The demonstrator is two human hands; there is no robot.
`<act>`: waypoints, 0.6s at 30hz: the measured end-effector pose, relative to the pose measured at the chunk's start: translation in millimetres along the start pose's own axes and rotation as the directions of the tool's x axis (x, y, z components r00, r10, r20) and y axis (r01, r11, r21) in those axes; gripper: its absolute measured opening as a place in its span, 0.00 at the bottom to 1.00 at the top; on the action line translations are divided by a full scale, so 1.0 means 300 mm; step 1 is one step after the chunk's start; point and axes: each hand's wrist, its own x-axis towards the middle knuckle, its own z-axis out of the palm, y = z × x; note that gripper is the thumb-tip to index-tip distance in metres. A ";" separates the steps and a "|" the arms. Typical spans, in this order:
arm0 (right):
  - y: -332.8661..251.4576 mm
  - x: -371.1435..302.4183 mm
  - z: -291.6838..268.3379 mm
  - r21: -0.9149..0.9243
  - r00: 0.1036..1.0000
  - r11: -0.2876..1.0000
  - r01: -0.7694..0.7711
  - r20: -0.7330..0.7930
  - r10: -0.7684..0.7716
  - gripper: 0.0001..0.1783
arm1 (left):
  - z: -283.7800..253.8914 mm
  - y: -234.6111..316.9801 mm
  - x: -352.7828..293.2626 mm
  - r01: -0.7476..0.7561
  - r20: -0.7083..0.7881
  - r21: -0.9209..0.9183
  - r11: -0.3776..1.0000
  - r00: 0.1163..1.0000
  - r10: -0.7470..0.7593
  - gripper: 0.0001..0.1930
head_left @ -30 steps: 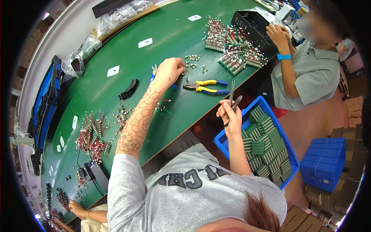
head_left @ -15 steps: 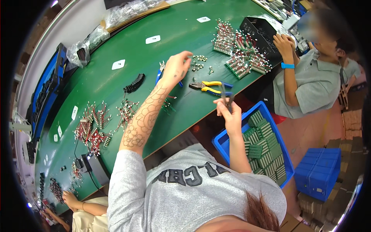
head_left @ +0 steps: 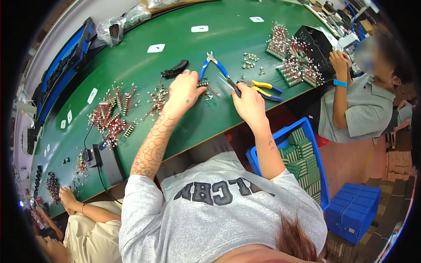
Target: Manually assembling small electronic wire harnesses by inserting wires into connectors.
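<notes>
My right hand (head_left: 250, 105) is closed around a pair of tweezers (head_left: 235, 87) with dark grips, their thin tips pointing up and left. My left hand (head_left: 184, 90) is over the green table, thumb apart from the bent fingers, and nothing shows in its grasp. Just past its fingertips lies a black segmented strip (head_left: 175, 69); whether they touch, I cannot tell. By the thumb lies a small wired circuit board (head_left: 203, 84). Blue-handled cutters (head_left: 212, 64) lie spread beyond the hands. Yellow-and-blue pliers (head_left: 262, 89) are beside my right hand, partly hidden by it.
Small metal parts (head_left: 250, 59) lie beyond the pliers. Wired boards are heaped at left (head_left: 115, 109) and far right (head_left: 296, 57), near a black box (head_left: 316, 46). A blue crate (head_left: 323, 175) of green boards stands below the table edge. One co-worker (head_left: 357, 96) sits right, another (head_left: 87, 210) left.
My left hand has come back left and nearer, from near the metal parts to the black strip. My right hand has moved in over the table with the tweezers. The view has shifted.
</notes>
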 end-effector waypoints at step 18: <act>-0.140 0.099 0.029 0.036 0.938 0.977 0.209 -0.291 -0.190 0.14 | -0.256 -0.132 -0.117 -0.012 0.007 -0.996 -0.090 0.979 -0.203 0.10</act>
